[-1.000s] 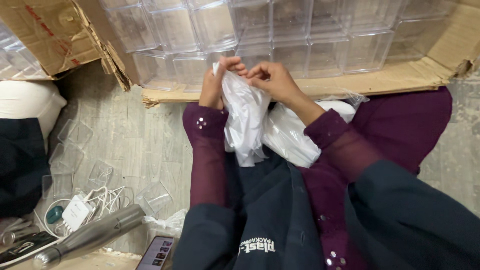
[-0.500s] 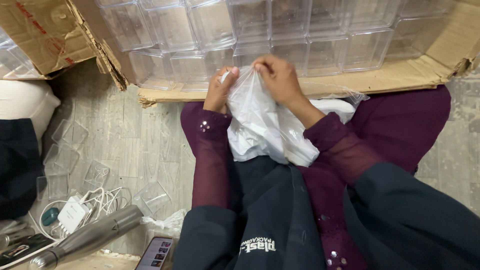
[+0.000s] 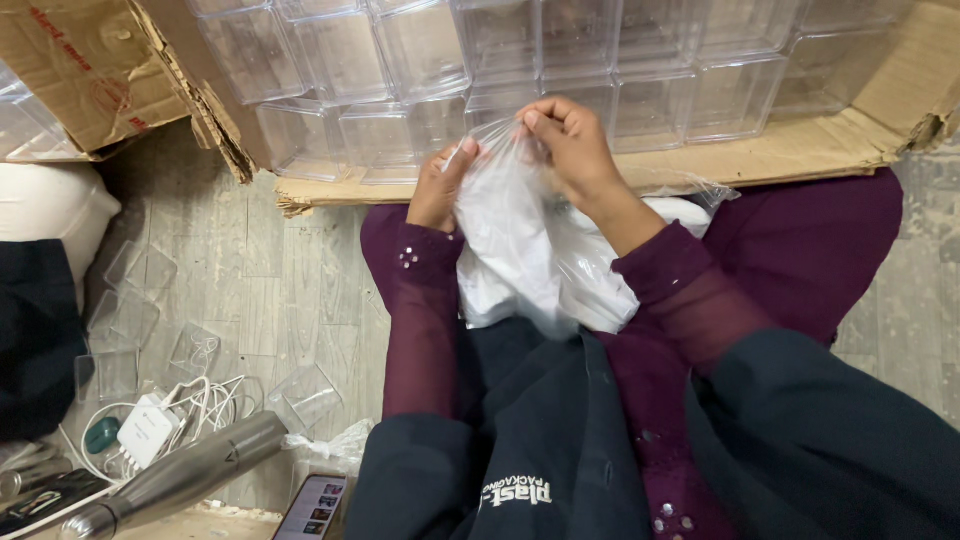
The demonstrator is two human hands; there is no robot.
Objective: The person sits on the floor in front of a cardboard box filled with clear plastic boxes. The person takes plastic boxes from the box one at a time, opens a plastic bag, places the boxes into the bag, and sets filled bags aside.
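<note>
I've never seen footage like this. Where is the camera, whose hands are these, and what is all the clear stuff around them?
The camera sits on a person's head and looks down at their lap, so you see their own arms. The left hand and right hand both pinch the top of a thin clear plastic bag with something white inside. In front lies a torn cardboard box packed with clear plastic containers. On the floor to the left lie loose clear lids, a white charger with cable, a metal tool and a phone.
</note>
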